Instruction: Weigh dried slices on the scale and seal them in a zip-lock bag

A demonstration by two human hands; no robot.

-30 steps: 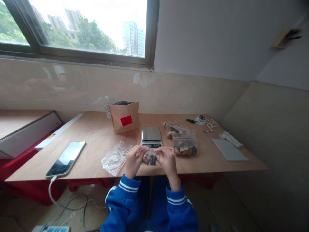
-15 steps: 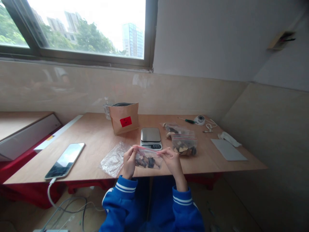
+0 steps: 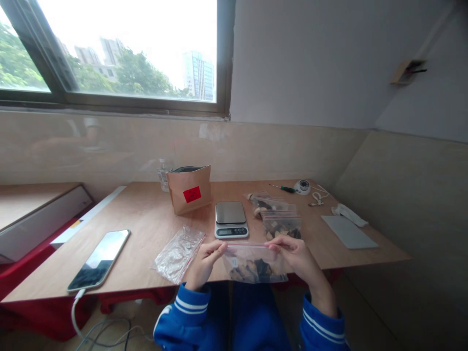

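Note:
A clear zip bag with dark and tan dried pieces in it hangs upright between my hands at the table's front edge. My left hand pinches the left end of its red zip strip. At the right part of the strip, my right hand has thumb and fingers closed on it. Just beyond the bag sits a digital kitchen scale with a bare metal plate. Flat clear plastic bags lie left of my left hand. Several filled zip bags rest beyond my right hand.
A brown paper pouch with a red label stands open behind the scale, beside a clear bottle. A phone on a cable lies left. Toward the right are a screwdriver, a white dome camera and a white sheet.
My right hand has moved right, away from my left, and the bag's top is stretched wider. The bag sits lower in view, as the whole view has tilted up slightly.

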